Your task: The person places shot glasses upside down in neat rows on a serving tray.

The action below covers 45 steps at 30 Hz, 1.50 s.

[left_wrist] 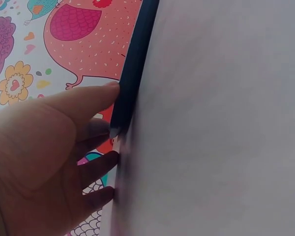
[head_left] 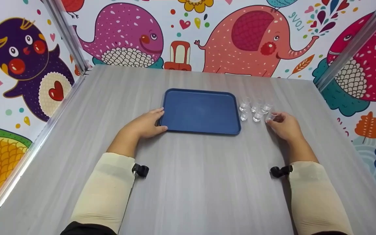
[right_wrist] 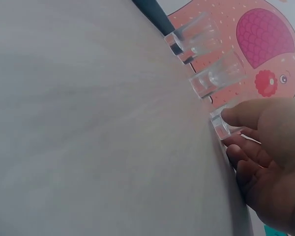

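Blue tray (head_left: 201,112) mid-frame touches our loosely spread left hand (head_left: 148,124); our right hand (head_left: 286,126), pinching a cup (right_wrist: 218,125), could bump neighbouring cups (head_left: 257,115) over.

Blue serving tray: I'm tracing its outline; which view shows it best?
The head view: the serving tray shows nearly whole from above. The left wrist view shows only part of its side; the right wrist view, even less.

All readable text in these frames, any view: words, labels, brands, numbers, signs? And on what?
"LOVE", reversed, in the lettering printed on the back wall, upper right in the head view.
Red squiggle low on the right-hand wall: possibly lettering, too small and partly hidden to read.
Blue tray and clear cups: no readable text.
No readable brands or numbers.
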### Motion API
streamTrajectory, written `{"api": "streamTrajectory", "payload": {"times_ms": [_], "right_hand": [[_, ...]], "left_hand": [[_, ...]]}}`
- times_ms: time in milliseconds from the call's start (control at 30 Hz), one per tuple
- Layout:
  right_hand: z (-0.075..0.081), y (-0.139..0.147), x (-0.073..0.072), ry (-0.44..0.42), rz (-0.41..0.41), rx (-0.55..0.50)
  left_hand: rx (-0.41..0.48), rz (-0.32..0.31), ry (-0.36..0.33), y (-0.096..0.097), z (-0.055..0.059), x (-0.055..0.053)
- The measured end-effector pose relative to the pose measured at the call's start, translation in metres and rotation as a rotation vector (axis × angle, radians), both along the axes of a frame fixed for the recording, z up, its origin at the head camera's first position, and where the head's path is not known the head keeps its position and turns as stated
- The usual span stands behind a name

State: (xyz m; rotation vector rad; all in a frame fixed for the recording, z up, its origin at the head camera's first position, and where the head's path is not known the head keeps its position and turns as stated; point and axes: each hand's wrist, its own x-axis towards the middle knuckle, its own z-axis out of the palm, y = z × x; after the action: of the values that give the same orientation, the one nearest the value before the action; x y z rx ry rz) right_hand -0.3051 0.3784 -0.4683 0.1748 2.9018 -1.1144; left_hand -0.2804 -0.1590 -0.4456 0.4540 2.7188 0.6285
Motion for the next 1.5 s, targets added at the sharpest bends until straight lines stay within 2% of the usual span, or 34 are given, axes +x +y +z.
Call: {"api": "streamTrajectory", "payload": {"times_ms": [167,267,533,633,867,1100,1500], "right_hand": [[0.000,0.002,0.002,-0.001,-0.021,0.004],[0.005,0.002,0.002,-0.020,-0.062,-0.040],[0.026,-0.006,0.005,-0.065,-0.211,-0.365],[0.032,-0.011,0.006,-0.077,-0.238,-0.425],[0.043,-0.020,0.007,-0.055,-0.218,-0.398],[0.046,-0.037,0.004,0.065,-0.169,-0.296],[0.058,-0.103,-0.006,0.242,-0.056,-0.352]], "left_hand": [[-0.008,0.001,-0.004,0.002,-0.001,-0.001],[-0.009,0.002,-0.004,0.002,-0.001,-0.001],[-0.010,-0.007,-0.004,0.001,0.000,-0.001],[-0.013,-0.008,-0.003,0.001,0.000,-0.001],[-0.009,-0.011,0.001,0.001,0.000,-0.001],[-0.010,0.003,-0.008,0.000,0.000,0.001],[-0.006,0.009,-0.015,0.001,0.003,0.002]]}}
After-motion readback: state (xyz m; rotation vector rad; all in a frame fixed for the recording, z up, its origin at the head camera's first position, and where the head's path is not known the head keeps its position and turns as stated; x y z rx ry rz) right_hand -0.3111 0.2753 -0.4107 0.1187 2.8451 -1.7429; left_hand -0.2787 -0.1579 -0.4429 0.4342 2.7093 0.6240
